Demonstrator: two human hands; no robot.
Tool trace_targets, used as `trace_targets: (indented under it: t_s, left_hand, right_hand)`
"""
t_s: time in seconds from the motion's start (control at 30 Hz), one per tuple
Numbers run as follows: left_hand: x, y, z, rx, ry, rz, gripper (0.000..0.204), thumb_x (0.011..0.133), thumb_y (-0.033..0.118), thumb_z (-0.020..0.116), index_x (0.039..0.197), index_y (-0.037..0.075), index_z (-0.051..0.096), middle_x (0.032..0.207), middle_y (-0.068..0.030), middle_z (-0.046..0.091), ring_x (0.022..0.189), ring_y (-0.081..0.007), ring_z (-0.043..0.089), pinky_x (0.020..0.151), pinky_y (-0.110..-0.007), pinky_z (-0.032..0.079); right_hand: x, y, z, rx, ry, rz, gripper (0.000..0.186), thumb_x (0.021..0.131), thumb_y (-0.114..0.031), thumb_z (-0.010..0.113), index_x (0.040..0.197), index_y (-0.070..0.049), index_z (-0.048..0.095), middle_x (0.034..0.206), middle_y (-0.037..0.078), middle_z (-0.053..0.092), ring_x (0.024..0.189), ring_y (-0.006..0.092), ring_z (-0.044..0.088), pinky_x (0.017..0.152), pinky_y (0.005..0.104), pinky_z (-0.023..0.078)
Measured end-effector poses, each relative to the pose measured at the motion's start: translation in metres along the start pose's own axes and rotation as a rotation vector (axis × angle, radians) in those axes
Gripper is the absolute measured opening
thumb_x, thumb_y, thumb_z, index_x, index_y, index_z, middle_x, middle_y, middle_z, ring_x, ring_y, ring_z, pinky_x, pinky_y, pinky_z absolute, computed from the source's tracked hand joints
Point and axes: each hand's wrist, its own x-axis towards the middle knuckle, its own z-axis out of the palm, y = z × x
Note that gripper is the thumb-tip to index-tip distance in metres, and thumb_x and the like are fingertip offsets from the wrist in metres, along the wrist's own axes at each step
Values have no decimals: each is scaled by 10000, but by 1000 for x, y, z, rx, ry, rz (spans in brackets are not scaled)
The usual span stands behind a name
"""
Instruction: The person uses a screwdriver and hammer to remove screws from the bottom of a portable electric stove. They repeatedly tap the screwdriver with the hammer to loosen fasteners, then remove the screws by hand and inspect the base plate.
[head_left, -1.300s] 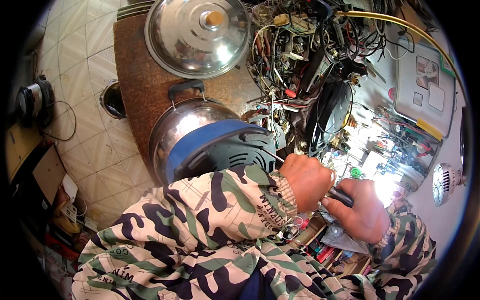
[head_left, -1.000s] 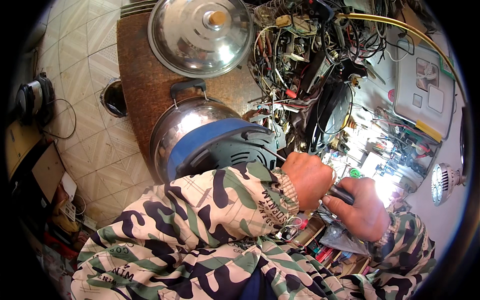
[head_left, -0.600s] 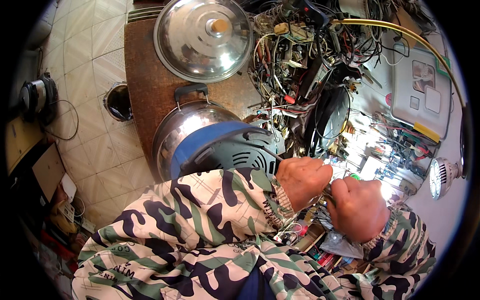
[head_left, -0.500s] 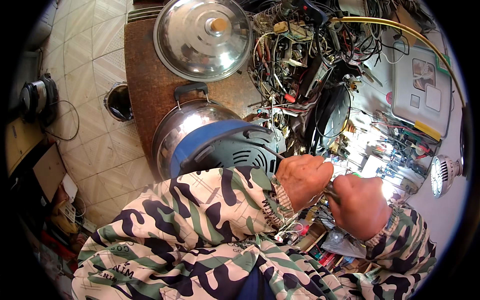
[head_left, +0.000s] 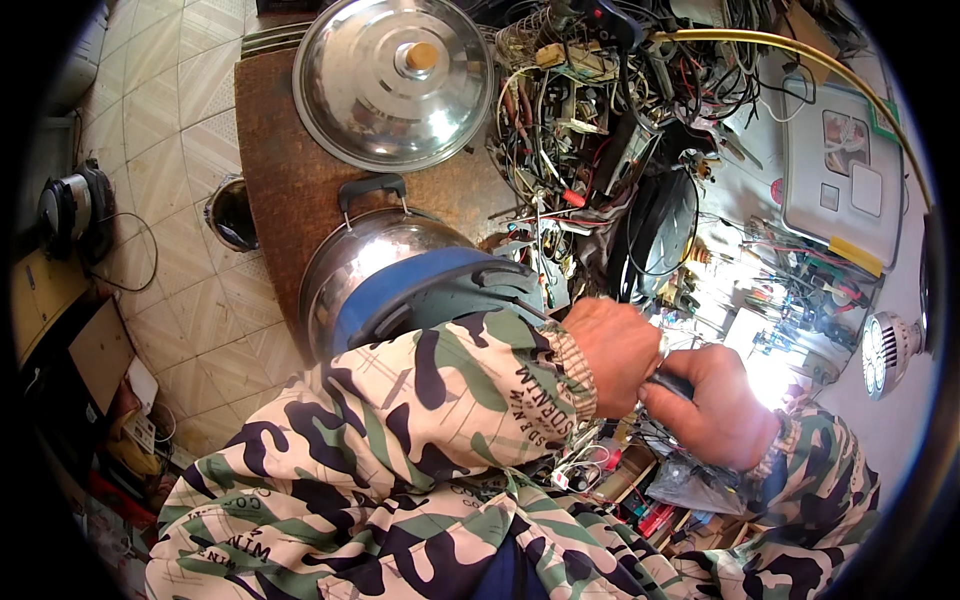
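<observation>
My left hand [head_left: 612, 355] is closed round the thin screwdriver at the centre right, its shaft pointing up-left toward the slotted dark plastic base [head_left: 470, 300] of a blue-rimmed appliance [head_left: 390, 282]. Whether the tip touches the base is unclear. My right hand [head_left: 708, 410] grips the dark handle [head_left: 670, 383] just right of and below my left. The appliance sits on its side against a steel pot [head_left: 365, 240] with a black handle; my left sleeve hides its lower part.
A steel lid [head_left: 350, 100] lies on the wooden table [head_left: 270, 150]. Tangled wires and parts [head_left: 600, 120] crowd the right, beside a grey plastic case [head_left: 840, 205] and a lamp [head_left: 882, 355]. A bin [head_left: 230, 215] stands on the tiled floor at left.
My hands stay on the screwdriver and have shifted slightly upward. More of the dark handle shows under my right fingers, and my left sleeve covers more of the base.
</observation>
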Motion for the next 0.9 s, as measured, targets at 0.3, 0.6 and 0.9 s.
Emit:
trace_targets:
  t_s: [0.3,0.6,0.9]
  left_hand:
    - [-2,-14,47,37,465,93,155,755,250,738,800,110,687,790,-109,733,720,-298,745,588,-445,564]
    - [3,-16,68,-40,854,221,134,765,173,705,766,104,590,692,-58,615,621,-252,668,492,-402,504]
    - [3,-15,71,15,913,234,101,763,125,699,786,95,606,679,-56,571,604,-239,641,473,-386,494]
  right_hand:
    - [-2,-13,4,-231,90,-104,179,840,-162,735,832,11,689,611,194,646,587,387,680,601,444,559]
    - [-7,12,17,-615,210,-362,231,804,-227,783,811,-84,602,666,84,626,530,300,623,479,445,426]
    - [-8,8,20,-807,293,-489,245,832,-219,754,755,-94,558,641,57,530,482,250,570,456,430,399]
